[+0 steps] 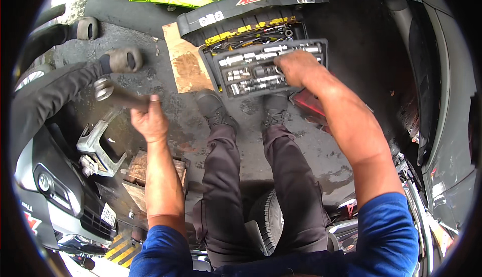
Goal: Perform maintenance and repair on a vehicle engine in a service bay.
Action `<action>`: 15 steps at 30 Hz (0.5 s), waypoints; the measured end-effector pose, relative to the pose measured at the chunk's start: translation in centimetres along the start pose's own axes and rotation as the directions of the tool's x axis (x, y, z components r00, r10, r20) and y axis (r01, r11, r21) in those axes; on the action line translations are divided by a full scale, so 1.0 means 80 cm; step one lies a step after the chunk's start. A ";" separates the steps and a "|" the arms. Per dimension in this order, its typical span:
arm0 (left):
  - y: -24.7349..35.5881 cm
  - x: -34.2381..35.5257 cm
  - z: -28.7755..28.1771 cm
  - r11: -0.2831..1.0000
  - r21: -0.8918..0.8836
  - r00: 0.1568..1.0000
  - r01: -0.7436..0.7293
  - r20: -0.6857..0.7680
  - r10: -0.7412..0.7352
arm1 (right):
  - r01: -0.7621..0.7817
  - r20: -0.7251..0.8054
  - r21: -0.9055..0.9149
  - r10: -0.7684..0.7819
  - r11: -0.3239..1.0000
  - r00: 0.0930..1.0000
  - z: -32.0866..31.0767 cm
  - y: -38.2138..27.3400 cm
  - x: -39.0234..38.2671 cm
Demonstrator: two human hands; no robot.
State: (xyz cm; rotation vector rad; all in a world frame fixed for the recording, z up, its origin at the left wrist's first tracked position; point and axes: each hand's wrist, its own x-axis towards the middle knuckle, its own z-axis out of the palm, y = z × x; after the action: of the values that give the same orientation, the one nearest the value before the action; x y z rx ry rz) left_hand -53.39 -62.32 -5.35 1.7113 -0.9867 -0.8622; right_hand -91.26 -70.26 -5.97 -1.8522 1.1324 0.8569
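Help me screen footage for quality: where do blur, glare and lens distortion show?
Head view: the dark cylindrical tool in the left hand looks motion-blurred; head view: highlights glint off the metal sockets beside the right hand; head view: corners go black, and the grey car body at far right bows along the fisheye rim.

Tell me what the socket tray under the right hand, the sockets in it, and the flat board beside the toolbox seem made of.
Tray: probably matte dark plastic, judging by its dull grey rim and moulded-looking compartments.
Sockets: likely polished or chromed steel, given their bright silvery highlights.
Board: apparently bare wood, perhaps plywood; its surface is tan and dull, with a brown stain.
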 end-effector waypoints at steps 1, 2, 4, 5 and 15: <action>0.013 0.012 -0.012 1.000 0.005 0.998 -0.002 -0.059 0.002 | 0.000 0.001 -0.020 0.000 1.000 1.000 -0.018 -0.004 0.008; 0.027 0.020 -0.024 0.999 0.034 0.995 -0.001 -0.104 0.004 | 0.005 -0.029 -0.039 -0.007 0.999 1.000 -0.025 -0.004 0.022; 0.047 0.038 -0.032 0.997 0.080 0.987 -0.016 -0.161 0.029 | -0.017 -0.065 -0.051 0.013 0.999 0.998 -0.018 0.003 0.058; 0.049 0.047 -0.036 0.994 0.096 0.983 -0.047 -0.173 0.063 | -0.045 -0.086 -0.043 0.041 0.998 0.995 -0.012 0.010 0.071; 0.099 0.107 -0.047 0.980 -0.171 0.932 -0.101 -0.361 0.034 | -0.038 -0.350 0.285 0.141 0.958 0.926 0.041 -0.018 -0.023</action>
State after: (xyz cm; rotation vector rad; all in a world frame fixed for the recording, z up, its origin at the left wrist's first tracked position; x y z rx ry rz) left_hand -48.26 -70.36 2.34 1.5903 -0.6915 -0.5521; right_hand -91.13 -66.26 -5.51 -1.7774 1.4966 0.3785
